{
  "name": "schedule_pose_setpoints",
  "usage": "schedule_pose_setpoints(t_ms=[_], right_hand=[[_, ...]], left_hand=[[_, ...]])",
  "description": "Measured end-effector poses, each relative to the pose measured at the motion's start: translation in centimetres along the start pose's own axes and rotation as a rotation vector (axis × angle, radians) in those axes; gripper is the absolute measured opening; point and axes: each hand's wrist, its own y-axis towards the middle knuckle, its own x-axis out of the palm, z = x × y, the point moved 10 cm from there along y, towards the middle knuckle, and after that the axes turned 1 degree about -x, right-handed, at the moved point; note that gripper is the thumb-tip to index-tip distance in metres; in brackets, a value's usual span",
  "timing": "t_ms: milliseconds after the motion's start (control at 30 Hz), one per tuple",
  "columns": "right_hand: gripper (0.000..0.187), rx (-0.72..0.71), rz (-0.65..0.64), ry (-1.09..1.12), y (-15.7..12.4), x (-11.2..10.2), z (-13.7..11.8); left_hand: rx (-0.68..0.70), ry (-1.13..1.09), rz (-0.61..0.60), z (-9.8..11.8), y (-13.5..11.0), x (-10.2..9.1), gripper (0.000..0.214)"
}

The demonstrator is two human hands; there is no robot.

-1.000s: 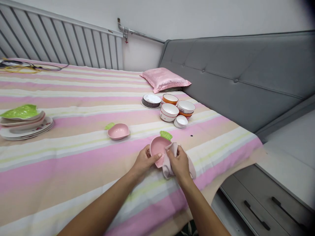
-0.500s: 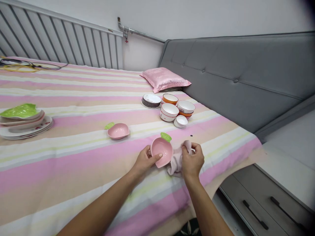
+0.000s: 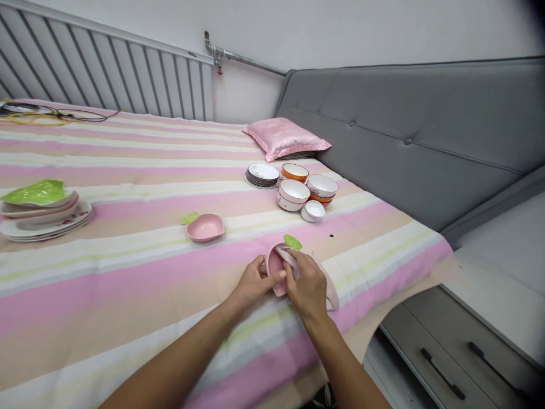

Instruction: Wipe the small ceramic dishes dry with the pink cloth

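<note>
My left hand (image 3: pixel 256 282) grips the left rim of a pink peach-shaped bowl (image 3: pixel 275 262) that has a green leaf handle, its thumb over the edge. Inside that bowl, my right hand (image 3: pixel 307 282) presses a pale pink cloth (image 3: pixel 331 292), its fingers closed on the fabric; part of the cloth hangs to the right of the hand. Much of the bowl's inside is hidden behind the right hand. A second pink bowl (image 3: pixel 205 228), also with a green leaf, rests on the bedspread to the left, apart from both hands.
Stacked bowls (image 3: pixel 293 193), small white dishes (image 3: pixel 314 210) and a plate stack (image 3: pixel 263 174) stand ahead on the striped bedspread (image 3: pixel 140 272). More plates (image 3: pixel 46 230) lie at the left. Behind are a pink pillow (image 3: pixel 287 139) and grey headboard (image 3: pixel 409 113). A drawer cabinet (image 3: pixel 451 346) stands right.
My right hand has moved left with the cloth, from beside the held bowl into it. The held bowl has shifted slightly right and tilted. The other dishes stay in place.
</note>
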Motion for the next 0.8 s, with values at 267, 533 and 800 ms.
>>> schedule_pose_setpoints(t_ms=[267,533,800], right_hand=[[0.036,-0.107,-0.093,0.013,-0.3,1.6,-1.0],[0.039,-0.182,-0.269,0.078,-0.4,2.4,-2.0],[0.032,-0.182,-0.414,0.028,-0.5,2.3,-2.7]], left_hand=[[0.015,-0.067,0.013,0.1,0.1,-0.3,0.039],[0.041,-0.067,-0.013,0.0,0.3,-0.1,0.035],[0.06,-0.058,0.038,0.2,0.3,-0.9,0.034]])
